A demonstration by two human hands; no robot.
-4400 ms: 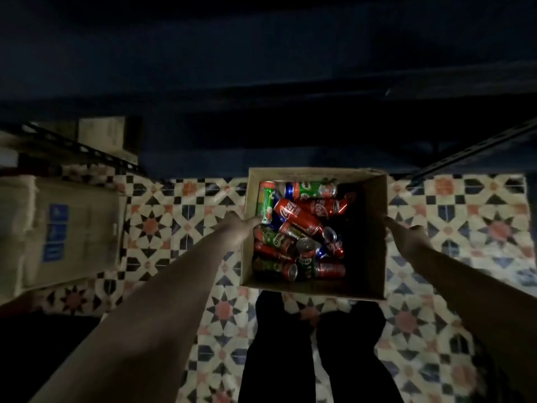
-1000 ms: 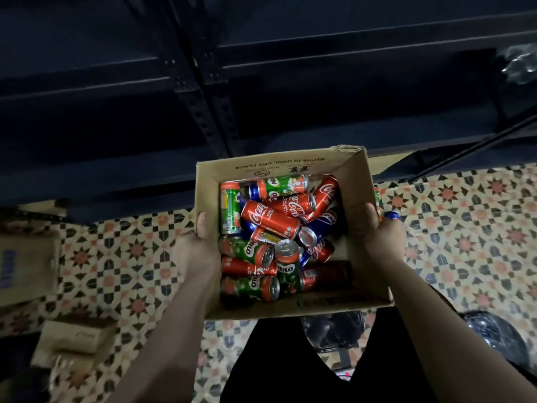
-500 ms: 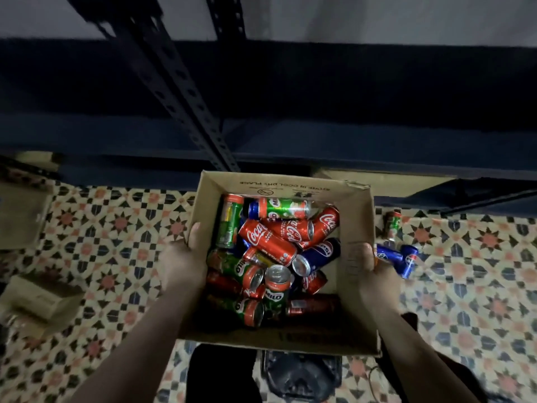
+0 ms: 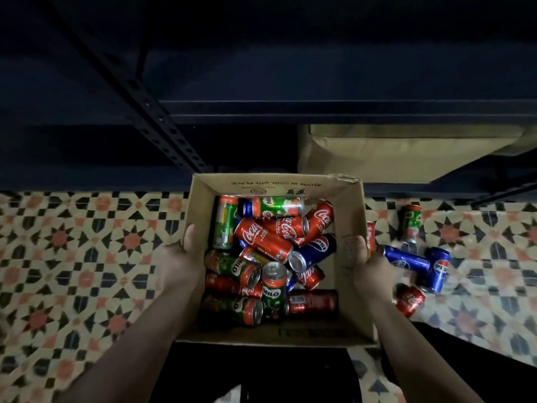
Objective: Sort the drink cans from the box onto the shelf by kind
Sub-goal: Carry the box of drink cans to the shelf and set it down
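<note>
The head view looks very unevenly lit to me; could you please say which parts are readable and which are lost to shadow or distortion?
In the head view, the cans in the box are lit well enough to read labels; the shelf above sinks into near-black, with no detail on its boards; the tiled floor softens and bends toward the left edge, a wide-angle effect; both forearms darken toward the bottom corners.

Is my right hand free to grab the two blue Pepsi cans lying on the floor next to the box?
Probably not yet. The right hand is clamped on the box wall, sharing its weight with the left hand. The Pepsi cans lie uncovered just beyond it, so set the box down first.
</note>
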